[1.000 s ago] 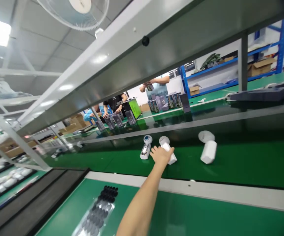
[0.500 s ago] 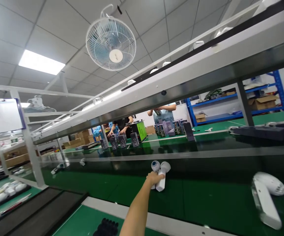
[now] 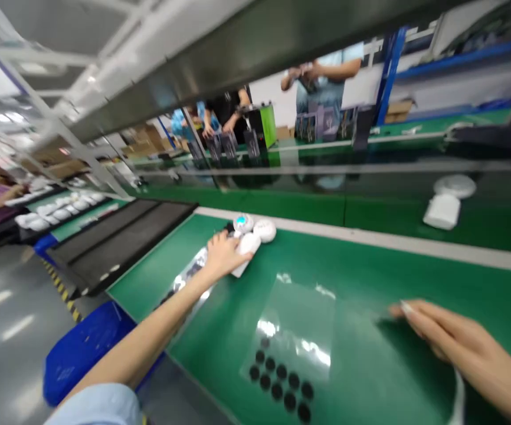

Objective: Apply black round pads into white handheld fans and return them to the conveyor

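My left hand (image 3: pixel 224 255) is closed around white round-headed devices (image 3: pixel 247 247) at the far left of the green work table. One round head shows a bright blue spot; their exact kind is unclear. Under and beside that hand lies a shiny clear plastic sheet (image 3: pixel 189 274) with dark parts. In the middle of the table is a clear sheet (image 3: pixel 297 319), with several black round stickers (image 3: pixel 282 373) at its near end. My right hand (image 3: pixel 445 333) hovers over the right side, fingertips pinched together; blur hides what is between them. A white strip (image 3: pixel 458 395) hangs by its wrist.
Behind the table runs a green conveyor belt (image 3: pixel 308 206) with another white device (image 3: pixel 445 200) on it. Black trays (image 3: pixel 127 236) lie at left, above a blue bin (image 3: pixel 87 354). Across the belt, co-workers (image 3: pixel 326 77) handle items beside grey boxes (image 3: pixel 253 143). A metal beam crosses overhead.
My left hand has brought the white devices from the belt onto the table. My right hand has come into view. The view has tilted down.
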`<state>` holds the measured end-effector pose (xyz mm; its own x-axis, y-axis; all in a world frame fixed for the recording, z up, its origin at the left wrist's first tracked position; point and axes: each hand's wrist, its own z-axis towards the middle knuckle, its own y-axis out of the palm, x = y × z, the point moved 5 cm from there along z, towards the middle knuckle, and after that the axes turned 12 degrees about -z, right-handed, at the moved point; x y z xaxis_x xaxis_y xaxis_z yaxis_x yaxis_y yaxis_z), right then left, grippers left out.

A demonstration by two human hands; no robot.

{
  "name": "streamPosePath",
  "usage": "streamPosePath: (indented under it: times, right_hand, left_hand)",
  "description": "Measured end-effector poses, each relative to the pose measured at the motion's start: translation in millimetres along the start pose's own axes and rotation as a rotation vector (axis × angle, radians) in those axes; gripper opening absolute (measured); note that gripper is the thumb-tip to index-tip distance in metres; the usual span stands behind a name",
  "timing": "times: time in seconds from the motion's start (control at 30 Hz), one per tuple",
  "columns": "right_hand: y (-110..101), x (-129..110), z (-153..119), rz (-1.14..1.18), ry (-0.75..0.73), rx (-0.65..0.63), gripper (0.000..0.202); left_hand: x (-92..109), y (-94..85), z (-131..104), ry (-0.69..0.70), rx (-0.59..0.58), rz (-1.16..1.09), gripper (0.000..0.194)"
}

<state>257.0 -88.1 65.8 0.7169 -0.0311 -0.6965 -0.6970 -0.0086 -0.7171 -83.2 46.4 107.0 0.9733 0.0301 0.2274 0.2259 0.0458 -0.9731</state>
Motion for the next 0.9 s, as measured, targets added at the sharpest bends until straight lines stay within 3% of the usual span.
streamPosePath:
  times: [0.1, 0.17, 0.27, 0.33, 0.4, 0.5, 0.6, 0.77, 0.9]
  right_hand:
    - [17.7, -29.9, 1.4, 0.035, -0.046, -0.063, 0.024]
    - [32.4, -53.4, -0.5, 0.054, -0.115, -0.121, 0.018]
    - [56.5, -88.4, -6.8, -0.023, -0.298, -0.187, 0.016]
    - [73.1, -107.2, -11.5, -0.148, -0.430, -0.194, 0.017]
    - [91.8, -119.8, -15.1, -0.298, -0.514, -0.225, 0.017]
    - [115.3, -128.0, -16.1, -0.494, -0.509, -0.265, 0.015]
    - [127.8, -131.8, -14.9, -0.581, -0.460, -0.288, 0.011]
    - [130.4, -136.4, -11.5, -0.522, -0.408, -0.310, 0.013]
    - [129.6, -136.7, -10.7, -0.458, -0.394, -0.295, 0.017]
  left_hand:
    - [11.7, -2.0, -21.5, 0.163, 0.217, -0.040, 0.048]
    - [23.2, -3.3, -28.5, 0.155, 0.303, -0.237, 0.048]
    - [41.1, 4.7, -30.2, 0.073, 0.265, -0.736, 0.047]
    - [56.6, 17.2, -29.1, 0.100, 0.161, -1.043, 0.047]
    - [67.8, 32.6, -28.5, 0.116, 0.057, -1.187, 0.045]
    - [74.2, 49.6, -30.6, 0.138, 0.011, -1.128, 0.041]
    - [78.8, 53.9, -36.9, 0.195, -0.007, -1.015, 0.038]
    - [91.1, 50.5, -50.7, 0.302, -0.039, -0.788, 0.045]
    - [92.1, 51.7, -54.2, 0.346, -0.027, -0.751, 0.044]
